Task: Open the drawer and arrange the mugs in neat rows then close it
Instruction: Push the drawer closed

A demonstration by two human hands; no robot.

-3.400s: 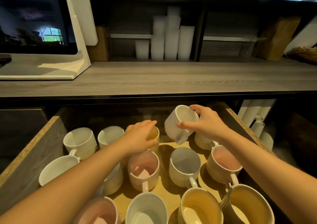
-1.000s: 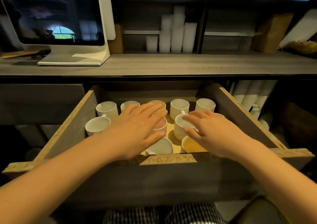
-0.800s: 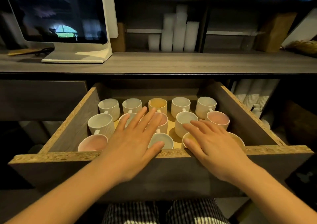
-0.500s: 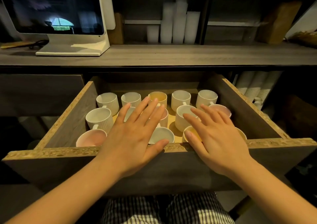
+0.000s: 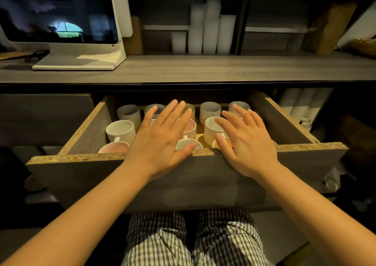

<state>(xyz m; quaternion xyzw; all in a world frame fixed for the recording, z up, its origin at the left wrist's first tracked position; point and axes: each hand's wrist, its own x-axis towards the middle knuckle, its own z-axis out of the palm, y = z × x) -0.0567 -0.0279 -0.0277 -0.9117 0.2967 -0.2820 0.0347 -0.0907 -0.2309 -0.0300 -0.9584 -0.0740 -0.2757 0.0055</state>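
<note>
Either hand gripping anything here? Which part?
Nothing is held: the left hand and right hand are open, fingers straight, palms at the drawer front top edge, above the mugs.

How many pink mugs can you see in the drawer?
2. One pink mug sits at the front left of the drawer; another sits mid-drawer beside the left hand. That hand and the right hand may hide more.

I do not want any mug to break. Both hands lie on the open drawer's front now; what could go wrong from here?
1. The left hand and right hand reach over the drawer front, fingers above the mugs; a push could trap those fingers under the counter edge.
2. The mugs stand close together; a hard shove may knock them together or out of rows.
</note>
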